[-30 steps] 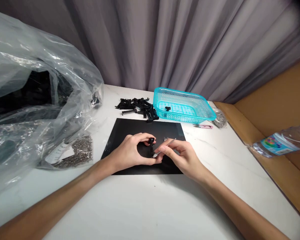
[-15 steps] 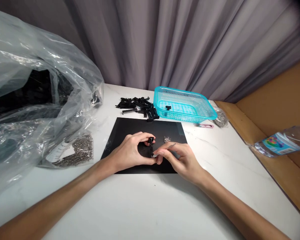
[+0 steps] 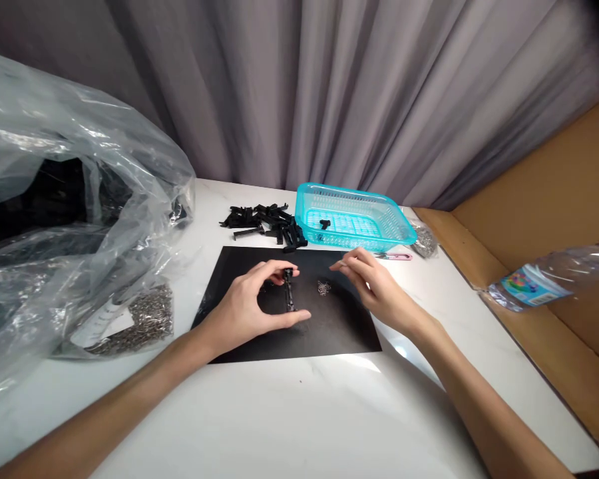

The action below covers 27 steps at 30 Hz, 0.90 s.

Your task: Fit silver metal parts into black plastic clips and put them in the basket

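Observation:
Between the thumb and fingers of my left hand (image 3: 247, 299), a narrow black plastic part (image 3: 289, 291) stands upright over the black mat (image 3: 339, 329). My right hand (image 3: 377, 283) is off to the right, above the mat's far right side, apart from that part. Its fingers are pinched together; a small pale glint shows at the fingertips, where the slim metal tool is mostly hidden. Below and left of those fingertips lies a little heap of tiny shiny metal pieces (image 3: 323, 287) on the mat.
Behind the mat are a pile of black plastic parts (image 3: 259, 219) and a turquoise basket (image 3: 357, 243) with black pieces inside. Pink-handled snips (image 3: 397, 257) and a bag of metal pieces (image 3: 423, 241) lie right. Left are a large plastic bag (image 3: 144, 133) and another metal-filled bag (image 3: 147, 319); a bottle (image 3: 534, 283) lies far right.
My right hand has pulled away from the black part, moving right and farther back. My left hand still holds the part. The whole view has shifted slightly.

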{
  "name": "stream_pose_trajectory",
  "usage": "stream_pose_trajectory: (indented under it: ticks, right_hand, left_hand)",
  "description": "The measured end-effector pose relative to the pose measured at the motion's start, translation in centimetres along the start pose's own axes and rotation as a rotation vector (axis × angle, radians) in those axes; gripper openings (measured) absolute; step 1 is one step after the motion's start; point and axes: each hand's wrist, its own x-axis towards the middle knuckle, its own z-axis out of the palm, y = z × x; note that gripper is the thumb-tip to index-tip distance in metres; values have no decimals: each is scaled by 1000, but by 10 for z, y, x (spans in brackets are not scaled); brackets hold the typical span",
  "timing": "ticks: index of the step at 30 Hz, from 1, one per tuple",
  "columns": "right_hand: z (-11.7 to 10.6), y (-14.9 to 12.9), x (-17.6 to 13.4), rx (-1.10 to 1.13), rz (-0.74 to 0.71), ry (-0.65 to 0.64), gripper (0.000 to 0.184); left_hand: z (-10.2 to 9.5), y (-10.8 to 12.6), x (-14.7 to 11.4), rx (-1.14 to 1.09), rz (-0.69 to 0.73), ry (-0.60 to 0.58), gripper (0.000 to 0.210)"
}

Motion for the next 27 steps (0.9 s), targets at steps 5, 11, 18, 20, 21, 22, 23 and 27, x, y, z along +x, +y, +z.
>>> stream_pose_trajectory:
  ticks: [5,11,18,20,21,22,23,27]
  right_hand:
    - [1,14,-3,-111,-46,-188,38]
    - [-4,8,-5,-232,-105,-358,46]
    - [2,12,1,-54,-64,-103,24]
    - [3,12,2,-17,-46,-75,24]
    - [3,12,3,0,-37,-71,25]
    - [2,11,3,17,-28,-72,25]
    - [2,11,3,33,-19,-77,25]
    - [-1,11,2,61,34,-139,20]
  left_hand:
    - [-8,-8,8,13,-65,131,57]
    - [-10,-13,10,32,-73,158,53]
    - [-9,-12,10,77,-86,141,57]
    - [-8,-12,9,86,-76,132,57]
    - [-8,-13,9,93,-68,129,57]
    - [-7,-13,9,102,-57,128,57]
    - [-6,-13,8,111,-45,126,58]
    - [-4,-11,6,132,-36,89,60]
